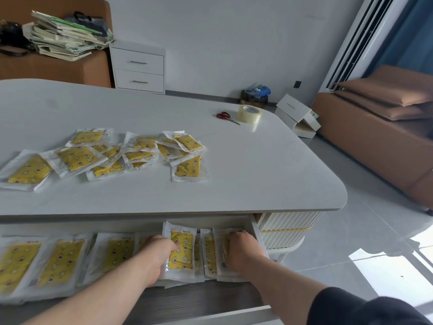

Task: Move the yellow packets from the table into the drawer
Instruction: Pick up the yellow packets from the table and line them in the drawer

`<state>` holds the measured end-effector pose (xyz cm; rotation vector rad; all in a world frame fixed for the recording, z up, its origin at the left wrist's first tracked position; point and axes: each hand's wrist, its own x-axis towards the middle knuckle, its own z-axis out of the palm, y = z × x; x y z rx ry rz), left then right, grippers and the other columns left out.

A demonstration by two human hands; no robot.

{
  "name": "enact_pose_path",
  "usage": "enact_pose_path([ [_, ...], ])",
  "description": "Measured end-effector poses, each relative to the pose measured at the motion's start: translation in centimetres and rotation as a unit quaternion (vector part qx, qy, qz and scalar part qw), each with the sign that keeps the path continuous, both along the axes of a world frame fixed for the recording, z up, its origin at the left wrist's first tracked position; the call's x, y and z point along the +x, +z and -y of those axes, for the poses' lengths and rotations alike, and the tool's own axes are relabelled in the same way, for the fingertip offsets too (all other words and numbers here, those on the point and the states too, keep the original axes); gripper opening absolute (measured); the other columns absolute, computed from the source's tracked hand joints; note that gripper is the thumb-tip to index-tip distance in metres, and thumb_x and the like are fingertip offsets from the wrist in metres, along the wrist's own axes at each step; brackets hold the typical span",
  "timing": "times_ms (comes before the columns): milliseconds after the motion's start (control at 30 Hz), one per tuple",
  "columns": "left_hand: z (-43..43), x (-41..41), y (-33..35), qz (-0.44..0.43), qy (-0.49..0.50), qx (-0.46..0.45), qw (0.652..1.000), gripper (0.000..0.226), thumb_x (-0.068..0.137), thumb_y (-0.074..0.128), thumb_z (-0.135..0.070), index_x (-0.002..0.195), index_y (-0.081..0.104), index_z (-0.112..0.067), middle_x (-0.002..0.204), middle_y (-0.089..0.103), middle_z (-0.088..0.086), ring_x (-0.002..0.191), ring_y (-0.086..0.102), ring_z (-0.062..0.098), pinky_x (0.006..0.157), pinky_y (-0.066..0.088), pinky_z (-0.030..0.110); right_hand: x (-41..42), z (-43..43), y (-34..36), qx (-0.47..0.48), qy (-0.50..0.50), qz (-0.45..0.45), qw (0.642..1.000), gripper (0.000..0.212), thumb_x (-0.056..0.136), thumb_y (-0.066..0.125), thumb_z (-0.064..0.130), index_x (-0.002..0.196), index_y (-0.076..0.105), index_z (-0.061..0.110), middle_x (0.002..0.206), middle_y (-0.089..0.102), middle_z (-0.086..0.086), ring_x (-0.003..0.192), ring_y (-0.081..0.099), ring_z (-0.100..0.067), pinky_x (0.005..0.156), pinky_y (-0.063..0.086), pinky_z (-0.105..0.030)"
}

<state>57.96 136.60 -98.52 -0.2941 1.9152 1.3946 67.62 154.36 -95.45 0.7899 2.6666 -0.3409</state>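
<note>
Care should be taken that each packet is stood edge-on and pressed rightward, so the row in the drawer point(257, 233) stays tight. One yellow packet point(182, 253) is pinched by the left hand point(159, 254), thumb on its face, other fingers hidden. End packets point(209, 252) are held under the right hand's point(242, 250) curled fingers. Loose packets point(77, 158) lie scattered on the table point(257, 172).

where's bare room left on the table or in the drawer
Free: the table's right half, between the packet pile and the rounded edge, in front of the scissors and tape; the strip along its near edge; the drawer's dark floor in front of its packet row. Crowded: the pile; that row, gripped by the left hand and right hand.
</note>
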Motion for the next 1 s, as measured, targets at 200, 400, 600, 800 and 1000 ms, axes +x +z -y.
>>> enact_pose_path([
  [200,-0.2,-0.4,-0.6,0.002,0.006,0.005,1.000,0.031,0.086,0.064,-0.008,0.117,0.058,-0.009,0.115,0.064,0.015,0.107,0.061,0.034,0.097,0.049,0.051,-0.7,0.5,-1.1,-0.024,-0.004,-0.053,0.998,0.057,0.091,0.055,0.044,0.141,0.044,0.019,0.137,0.042,-0.005,0.126,0.044,-0.026,0.108,0.041,-0.037],
  [400,-0.1,-0.6,-1.1,0.013,0.007,0.017,1.000,0.035,0.085,0.064,-0.008,0.119,0.056,-0.010,0.119,0.063,0.015,0.111,0.059,0.035,0.099,0.047,0.053,-0.9,0.3,-1.7,-0.023,-0.011,-0.054,0.998,0.054,0.093,0.055,0.034,0.142,0.038,0.019,0.140,0.038,-0.008,0.125,0.046,-0.028,0.102,0.044,-0.037],
  [600,-0.1,-0.6,-1.2,0.005,0.008,0.018,1.000,0.034,0.087,0.063,-0.007,0.119,0.057,-0.009,0.118,0.064,0.015,0.111,0.059,0.034,0.099,0.047,0.052,-1.0,-0.1,-2.1,-0.050,-0.039,-0.056,0.996,0.055,0.091,0.056,0.017,0.142,0.037,0.023,0.143,0.035,-0.006,0.115,0.056,-0.029,0.084,0.051,-0.035],
  [800,0.0,-1.0,-1.6,0.014,0.009,0.020,1.000,0.033,0.084,0.065,-0.008,0.117,0.058,-0.011,0.117,0.065,0.015,0.109,0.060,0.035,0.098,0.047,0.053,-0.7,-0.5,-1.9,-0.075,-0.045,-0.080,0.993,0.046,0.093,0.053,0.026,0.138,0.043,0.020,0.137,0.042,-0.008,0.118,0.053,-0.027,0.099,0.045,-0.032],
  [1000,0.0,-0.8,-1.4,0.010,0.006,0.012,1.000,0.037,0.083,0.066,-0.010,0.119,0.057,-0.012,0.121,0.063,0.014,0.112,0.059,0.035,0.099,0.046,0.053,-0.2,-1.0,-1.6,-0.022,0.049,-0.074,0.996,0.042,0.092,0.048,0.014,0.133,0.052,0.015,0.136,0.044,-0.006,0.122,0.047,-0.027,0.105,0.041,-0.033],
])
